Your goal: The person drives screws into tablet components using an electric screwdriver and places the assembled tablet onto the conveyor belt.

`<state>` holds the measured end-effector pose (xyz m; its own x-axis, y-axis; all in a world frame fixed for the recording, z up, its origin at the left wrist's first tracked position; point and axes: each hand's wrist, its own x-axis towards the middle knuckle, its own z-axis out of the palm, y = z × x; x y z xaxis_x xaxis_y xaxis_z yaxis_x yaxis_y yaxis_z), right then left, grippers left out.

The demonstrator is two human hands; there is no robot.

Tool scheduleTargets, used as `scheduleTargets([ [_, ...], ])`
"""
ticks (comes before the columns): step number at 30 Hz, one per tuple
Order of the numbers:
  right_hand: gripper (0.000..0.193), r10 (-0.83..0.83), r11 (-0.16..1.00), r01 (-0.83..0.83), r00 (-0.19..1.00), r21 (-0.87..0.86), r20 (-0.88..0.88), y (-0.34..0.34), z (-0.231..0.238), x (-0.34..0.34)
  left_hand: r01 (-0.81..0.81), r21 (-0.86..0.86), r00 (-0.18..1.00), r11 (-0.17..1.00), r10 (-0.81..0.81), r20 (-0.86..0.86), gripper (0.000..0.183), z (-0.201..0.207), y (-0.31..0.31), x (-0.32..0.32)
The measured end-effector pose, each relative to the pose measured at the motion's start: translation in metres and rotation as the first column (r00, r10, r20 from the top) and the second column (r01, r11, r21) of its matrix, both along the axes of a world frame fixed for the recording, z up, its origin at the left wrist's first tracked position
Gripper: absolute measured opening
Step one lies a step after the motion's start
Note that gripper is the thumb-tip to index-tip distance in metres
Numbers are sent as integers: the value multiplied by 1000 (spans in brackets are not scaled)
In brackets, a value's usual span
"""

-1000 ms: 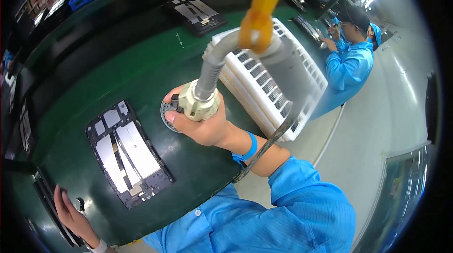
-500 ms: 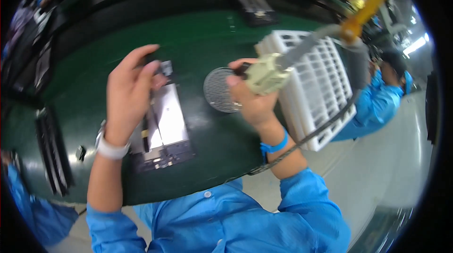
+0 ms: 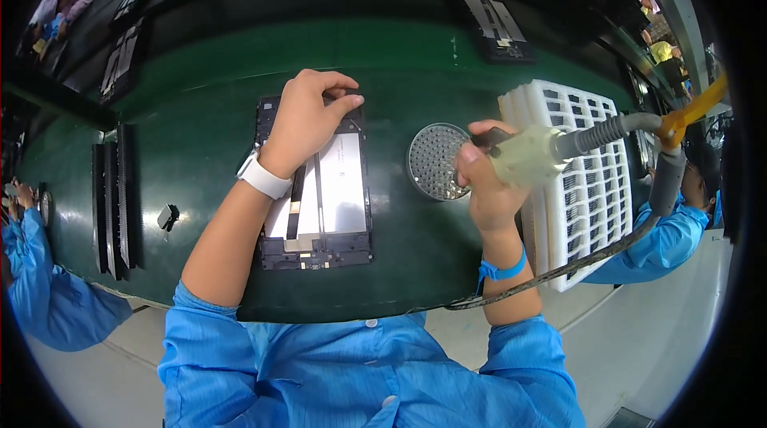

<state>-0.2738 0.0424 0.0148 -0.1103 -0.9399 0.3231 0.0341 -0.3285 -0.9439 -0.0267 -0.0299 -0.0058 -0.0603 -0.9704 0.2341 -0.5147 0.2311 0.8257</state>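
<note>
An opened tablet (image 3: 339, 180) lies on the green bench in front of me, with a silvery battery plate and dark ribbon cables. My left hand (image 3: 307, 120) is over its upper end, thumb and index finger brought close together at the top right corner. Anything between those fingertips is too small to make out. My right hand (image 3: 491, 188) is closed round a pale green corded electric screwdriver (image 3: 527, 156), its black front end between thumb and index finger. Beside those fingers sits a round clear dish (image 3: 435, 160) with a grid of small holes or pieces.
White slotted trays (image 3: 587, 180) stand stacked at the right, a thick cable (image 3: 551, 272) crossing them. Black strips (image 3: 112, 200) and a small black part (image 3: 168, 217) lie at the left. Another tablet (image 3: 491, 21) is farther back. Co-workers in blue sit on both sides.
My view has shifted, so the bench items appear elsewhere in it. My left thumb and index finger have drawn closer together at the tablet's top corner. The right hand keeps hold of the screwdriver near the dish.
</note>
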Motion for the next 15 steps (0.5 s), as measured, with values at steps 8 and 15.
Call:
scheduleTargets([
  [8, 27, -23, 1000, 24, 999, 9, -44, 4, 5, -6, 120, -214, 965, 969, -63, 255, 21, -2, -7, 5],
  [15, 18, 34, 993, -40, 998, -111, -51, -1, 14, 11, 160, -28, 957, 987, -148, 249, 22, 10, -8, 7],
])
